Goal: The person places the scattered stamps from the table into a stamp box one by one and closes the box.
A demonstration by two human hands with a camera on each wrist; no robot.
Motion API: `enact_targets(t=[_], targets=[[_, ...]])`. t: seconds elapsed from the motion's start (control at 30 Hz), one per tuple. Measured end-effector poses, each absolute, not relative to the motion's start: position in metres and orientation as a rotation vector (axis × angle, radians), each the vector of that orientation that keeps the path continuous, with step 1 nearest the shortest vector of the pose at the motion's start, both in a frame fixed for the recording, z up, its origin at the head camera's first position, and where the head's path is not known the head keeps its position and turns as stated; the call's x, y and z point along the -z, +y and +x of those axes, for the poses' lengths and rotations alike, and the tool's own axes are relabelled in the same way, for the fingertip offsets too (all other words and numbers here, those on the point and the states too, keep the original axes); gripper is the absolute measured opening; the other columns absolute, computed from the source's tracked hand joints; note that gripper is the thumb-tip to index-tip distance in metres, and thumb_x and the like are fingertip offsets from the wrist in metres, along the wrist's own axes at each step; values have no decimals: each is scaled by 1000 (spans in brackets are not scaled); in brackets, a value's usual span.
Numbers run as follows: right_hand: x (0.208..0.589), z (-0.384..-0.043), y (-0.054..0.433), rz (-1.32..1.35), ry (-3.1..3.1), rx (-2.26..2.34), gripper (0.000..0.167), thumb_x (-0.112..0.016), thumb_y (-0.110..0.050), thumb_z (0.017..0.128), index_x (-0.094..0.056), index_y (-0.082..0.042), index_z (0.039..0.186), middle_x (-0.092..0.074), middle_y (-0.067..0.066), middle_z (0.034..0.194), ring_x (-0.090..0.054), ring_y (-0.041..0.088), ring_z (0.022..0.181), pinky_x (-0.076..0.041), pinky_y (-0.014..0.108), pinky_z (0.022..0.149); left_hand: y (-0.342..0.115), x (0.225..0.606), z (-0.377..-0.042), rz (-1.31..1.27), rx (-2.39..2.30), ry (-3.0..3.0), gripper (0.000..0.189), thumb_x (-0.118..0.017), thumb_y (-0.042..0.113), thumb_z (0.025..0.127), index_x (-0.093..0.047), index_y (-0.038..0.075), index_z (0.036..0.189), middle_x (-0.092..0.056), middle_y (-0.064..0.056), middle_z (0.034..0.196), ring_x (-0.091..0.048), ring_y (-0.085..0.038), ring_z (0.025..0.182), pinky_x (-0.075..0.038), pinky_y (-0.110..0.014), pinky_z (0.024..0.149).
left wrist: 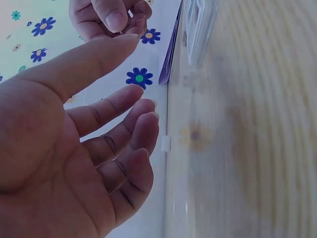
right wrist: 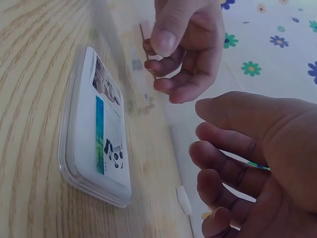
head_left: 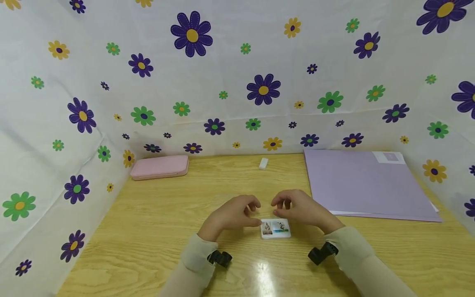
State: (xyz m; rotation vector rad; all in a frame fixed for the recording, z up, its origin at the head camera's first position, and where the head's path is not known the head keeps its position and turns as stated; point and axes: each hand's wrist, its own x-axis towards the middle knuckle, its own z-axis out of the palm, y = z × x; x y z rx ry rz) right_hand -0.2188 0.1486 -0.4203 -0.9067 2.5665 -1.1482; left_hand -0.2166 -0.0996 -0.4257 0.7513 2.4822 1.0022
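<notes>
A small flat clear-edged case (head_left: pixel 276 229) lies on the wooden table between my hands, its top showing a photo and a panda picture. In the right wrist view the case (right wrist: pixel 101 134) shows rounded corners and a thick transparent rim. My left hand (head_left: pixel 233 212) hovers at its left, thumb tip close to the near corner, fingers loosely bent with nothing between them. On the other side my right hand (head_left: pixel 298 208) hangs above its upper right, fingers loosely curled and holding nothing. In the left wrist view the left hand (left wrist: pixel 94 139) shows a bare palm.
A pink pencil case (head_left: pixel 160 167) sits at the back left of the table. Near the back edge lies a white eraser-like block (head_left: pixel 263 163). A large lilac folder (head_left: pixel 367 185) with papers under it takes up the right side. Flower-printed cloth (head_left: pixel 222 74) walls the table in.
</notes>
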Motion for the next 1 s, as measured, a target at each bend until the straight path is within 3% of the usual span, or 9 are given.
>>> enact_targets(t=[0.17, 0.57, 1.0], targets=[[417, -219, 140, -871, 2617, 1152, 18, -73, -15, 90, -70, -4, 104, -62, -4, 84, -55, 16, 77, -48, 28, 64, -110, 421, -219, 748, -995, 2527, 43, -75, 28, 89, -61, 9, 125, -60, -5, 113, -57, -20, 100, -49, -35, 83], [415, -226, 117, -821, 2649, 1152, 38, -76, -21, 88, -64, -5, 121, -63, 11, 117, -56, 27, 97, -48, 36, 80, -136, 413, -223, 719, -924, 2628, 46, -76, 25, 88, -60, 5, 126, -60, -10, 120, -57, -23, 101, -49, -40, 85], [414, -235, 94, -802, 2611, 1132, 59, -77, -25, 87, -53, -4, 137, -54, 15, 130, -53, 33, 109, -48, 43, 87, -164, 408, -228, 626, -910, 2699, 56, -79, 24, 86, -56, 8, 134, -56, -10, 129, -57, -25, 105, -49, -43, 88]])
